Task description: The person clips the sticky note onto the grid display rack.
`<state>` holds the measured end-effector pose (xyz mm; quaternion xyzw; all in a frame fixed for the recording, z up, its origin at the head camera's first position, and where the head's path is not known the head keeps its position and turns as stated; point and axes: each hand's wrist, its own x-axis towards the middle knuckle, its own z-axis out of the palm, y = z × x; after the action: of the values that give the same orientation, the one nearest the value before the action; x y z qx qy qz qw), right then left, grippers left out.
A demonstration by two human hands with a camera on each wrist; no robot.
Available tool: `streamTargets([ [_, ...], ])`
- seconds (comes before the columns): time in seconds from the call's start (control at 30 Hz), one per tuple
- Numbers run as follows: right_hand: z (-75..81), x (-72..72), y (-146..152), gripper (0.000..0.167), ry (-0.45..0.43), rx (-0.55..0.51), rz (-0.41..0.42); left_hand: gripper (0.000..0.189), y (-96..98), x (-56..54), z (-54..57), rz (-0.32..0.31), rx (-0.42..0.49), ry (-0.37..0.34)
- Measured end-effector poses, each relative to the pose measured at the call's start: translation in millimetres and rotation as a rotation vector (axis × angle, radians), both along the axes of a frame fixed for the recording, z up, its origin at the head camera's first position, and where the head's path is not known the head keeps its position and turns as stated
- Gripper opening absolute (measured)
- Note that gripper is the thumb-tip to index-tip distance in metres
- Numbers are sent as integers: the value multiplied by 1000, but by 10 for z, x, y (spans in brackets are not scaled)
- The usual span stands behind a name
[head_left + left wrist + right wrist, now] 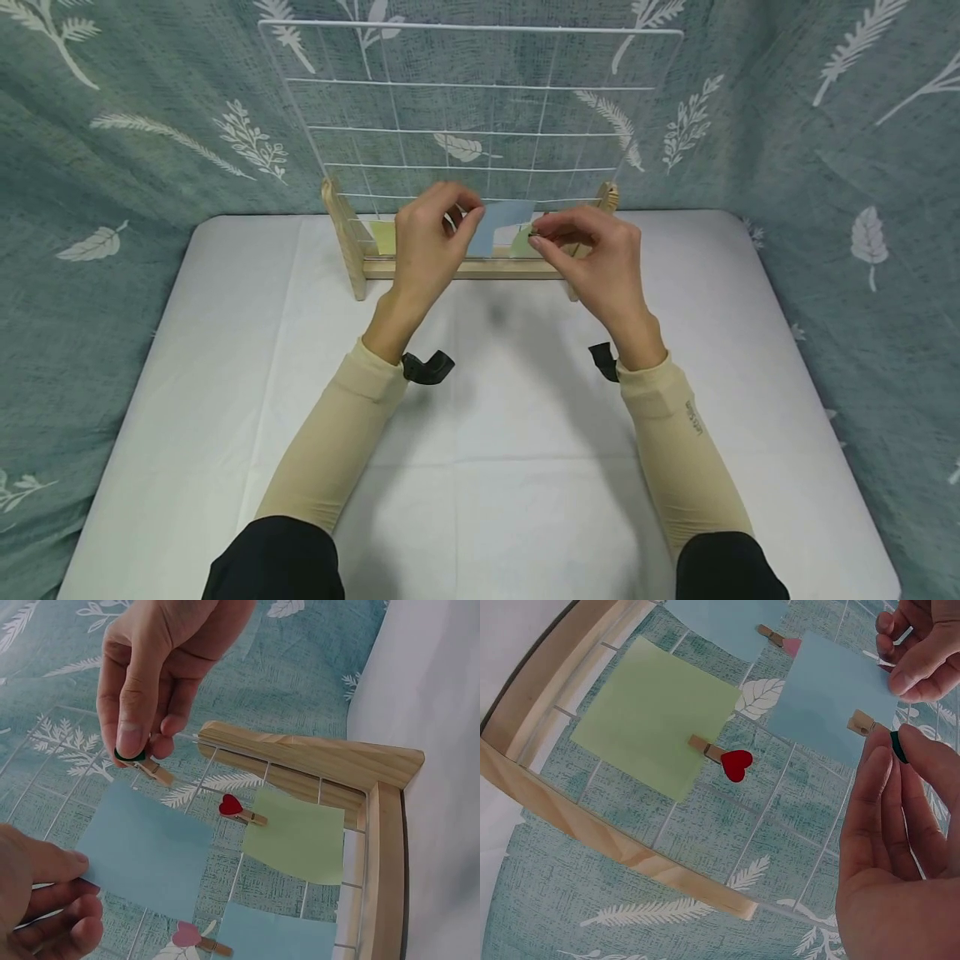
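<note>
A blue paper note (150, 847) lies against the white wire grid (472, 132), its edge pinched by my left hand (435, 237). My right hand (596, 254) pinches a small wooden clothespin (862, 724) with a dark green decoration (898, 747). In the right wrist view the clothespin's tip is at the edge of that note; whether it grips the paper I cannot tell. Nearby, a red-heart clothespin (736, 765) fastens a green note (656, 712) to the grid. Another blue note (277, 934) hangs from a pink-heart clothespin (187, 934).
The grid stands upright in a wooden frame (480, 269) at the back of the white-covered table (517, 508). A further green note (384, 237) hangs at the grid's left. Behind is a teal curtain (135, 183) with white leaf prints.
</note>
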<state>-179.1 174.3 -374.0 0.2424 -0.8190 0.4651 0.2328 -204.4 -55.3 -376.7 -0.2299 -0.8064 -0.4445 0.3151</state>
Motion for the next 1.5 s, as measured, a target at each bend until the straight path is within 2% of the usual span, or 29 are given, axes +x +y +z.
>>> streamTargets([
  [0.27,45,-50,11,17,24,-19,22,6,45,-67,25,15,-34,2],
  [0.6,132,-131,-20,16,33,-36,-22,7,56,-141,53,52,-49,12],
  [0.77,174,-176,-30,16,42,-85,-46,8,68,-159,70,55,-53,5],
  [1.07,260,-249,-70,14,81,-89,-52,7,100,-197,80,56,-49,-12],
  [1.3,319,-311,-106,15,159,-43,-8,8,121,-221,98,74,-54,-24],
  [1.5,337,-357,-122,14,205,3,-48,7,161,-234,121,71,-40,-22],
])
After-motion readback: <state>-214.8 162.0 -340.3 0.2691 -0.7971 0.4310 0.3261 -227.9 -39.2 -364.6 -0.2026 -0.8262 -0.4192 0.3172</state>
